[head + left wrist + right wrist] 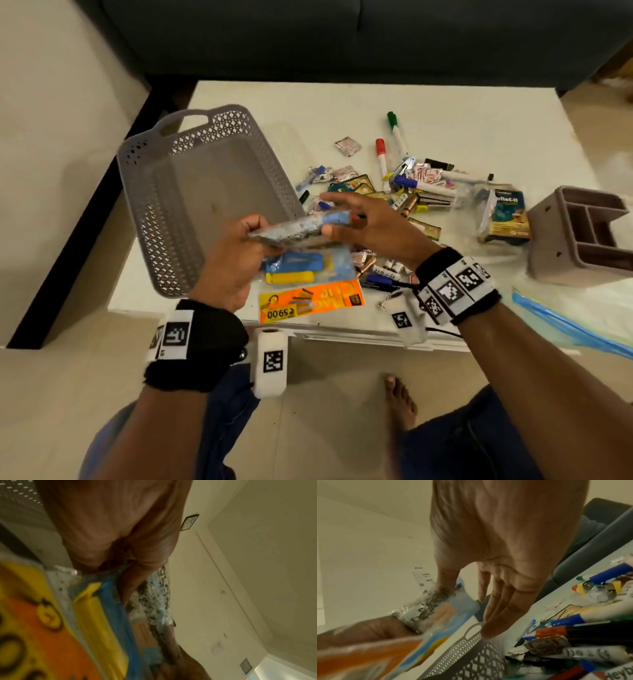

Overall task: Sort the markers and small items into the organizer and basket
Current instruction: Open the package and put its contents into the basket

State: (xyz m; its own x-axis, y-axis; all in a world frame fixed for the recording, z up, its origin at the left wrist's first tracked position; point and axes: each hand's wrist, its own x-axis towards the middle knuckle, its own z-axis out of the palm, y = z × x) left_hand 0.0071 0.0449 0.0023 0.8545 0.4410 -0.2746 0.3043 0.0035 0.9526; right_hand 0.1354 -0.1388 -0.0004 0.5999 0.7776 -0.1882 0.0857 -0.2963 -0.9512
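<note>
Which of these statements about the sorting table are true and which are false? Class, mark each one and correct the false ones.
1. The grey basket has markers in it. False: no markers show inside it.
2. Both hands hold a flat plastic packet above the table. True: the left hand grips one end and the right hand pinches the other.
3. The green-capped marker stands in the organizer. False: it lies on the table, far from it.
4. The organizer sits at the right side of the table. True.
5. The orange card lies inside the basket. False: it lies on the table's near edge, beside the basket.
</note>
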